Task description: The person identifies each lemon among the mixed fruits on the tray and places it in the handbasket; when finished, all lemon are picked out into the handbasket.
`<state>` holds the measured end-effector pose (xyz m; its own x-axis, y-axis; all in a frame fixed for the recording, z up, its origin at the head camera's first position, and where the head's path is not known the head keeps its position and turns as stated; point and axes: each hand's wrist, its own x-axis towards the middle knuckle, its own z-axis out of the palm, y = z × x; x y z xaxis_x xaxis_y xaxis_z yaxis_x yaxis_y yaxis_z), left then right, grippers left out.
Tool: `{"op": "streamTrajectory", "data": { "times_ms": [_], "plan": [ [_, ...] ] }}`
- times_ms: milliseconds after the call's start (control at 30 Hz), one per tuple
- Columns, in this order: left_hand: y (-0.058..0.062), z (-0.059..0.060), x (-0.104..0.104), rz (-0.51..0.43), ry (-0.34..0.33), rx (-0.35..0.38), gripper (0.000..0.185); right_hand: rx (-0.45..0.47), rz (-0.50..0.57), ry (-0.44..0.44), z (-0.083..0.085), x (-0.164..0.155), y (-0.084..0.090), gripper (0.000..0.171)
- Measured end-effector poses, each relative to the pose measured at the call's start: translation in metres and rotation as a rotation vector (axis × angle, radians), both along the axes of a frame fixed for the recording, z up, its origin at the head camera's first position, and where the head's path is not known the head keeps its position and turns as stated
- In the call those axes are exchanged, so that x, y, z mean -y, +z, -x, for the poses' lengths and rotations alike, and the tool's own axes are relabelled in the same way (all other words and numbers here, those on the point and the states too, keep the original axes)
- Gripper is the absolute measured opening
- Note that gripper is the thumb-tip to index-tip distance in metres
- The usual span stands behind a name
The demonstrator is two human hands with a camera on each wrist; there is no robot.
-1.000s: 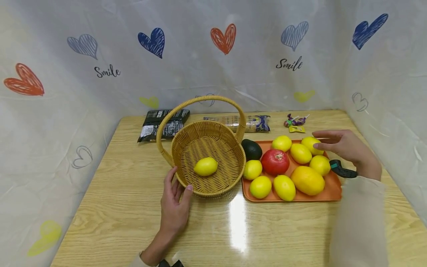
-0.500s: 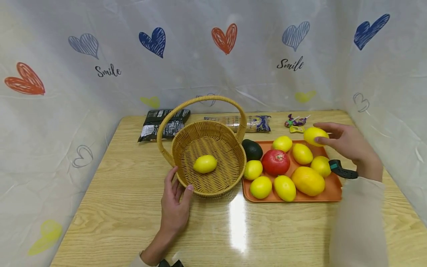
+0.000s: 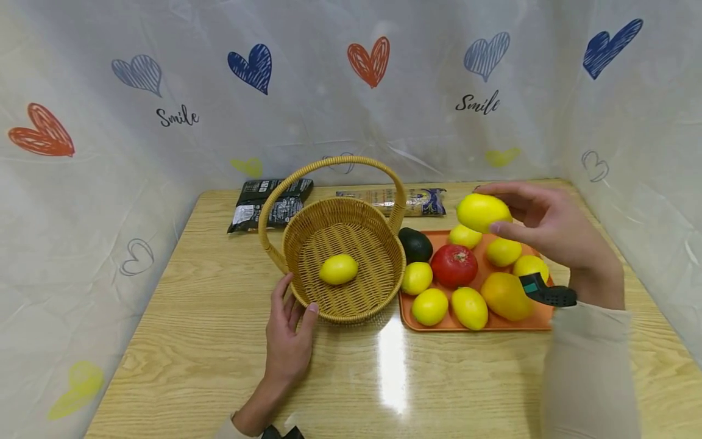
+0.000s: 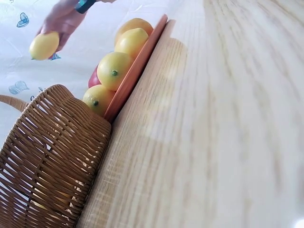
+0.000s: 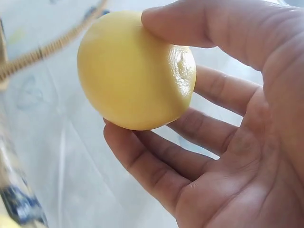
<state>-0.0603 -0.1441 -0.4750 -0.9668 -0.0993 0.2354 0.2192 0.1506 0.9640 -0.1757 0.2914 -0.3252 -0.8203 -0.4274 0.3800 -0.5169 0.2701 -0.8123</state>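
My right hand (image 3: 540,227) holds a yellow lemon (image 3: 482,212) between thumb and fingers, lifted above the far side of the orange tray (image 3: 543,316). The right wrist view shows that lemon (image 5: 135,71) pinched at the fingertips (image 5: 190,23). The tray carries several lemons, a red pomegranate (image 3: 452,266), a dark avocado (image 3: 414,245) and an orange fruit (image 3: 504,296). A wicker basket (image 3: 307,292) with a handle stands left of the tray with one lemon (image 3: 338,269) inside. My left hand (image 3: 287,329) rests against the basket's near rim, fingers straight.
A black packet (image 3: 269,204) and a long clear packet (image 3: 406,202) lie behind the basket. A white curtain with hearts surrounds the wooden table (image 3: 192,341). In the left wrist view the basket wall (image 4: 47,161) and tray edge (image 4: 137,71) fill the left side.
My right hand took a lemon from the tray's far right corner, lifted it and carried it leftward toward the basket. The left hand and basket stayed put.
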Motion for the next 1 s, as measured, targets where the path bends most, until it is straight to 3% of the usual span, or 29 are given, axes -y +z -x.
{"op": "streamTrajectory", "data": {
  "times_ms": [400,733,1000],
  "plan": [
    [0.002,0.0,-0.001,0.008,0.006,-0.002,0.072,0.051,-0.039,0.247,-0.006,0.063,-0.001,0.057],
    [0.002,0.0,-0.002,0.013,0.007,-0.011,0.072,0.08,-0.184,0.322,-0.003,0.11,-0.02,0.051],
    [0.001,0.0,-0.001,0.011,0.009,-0.005,0.072,-0.055,-0.435,0.299,-0.007,0.147,-0.039,0.045]
  ]
}}
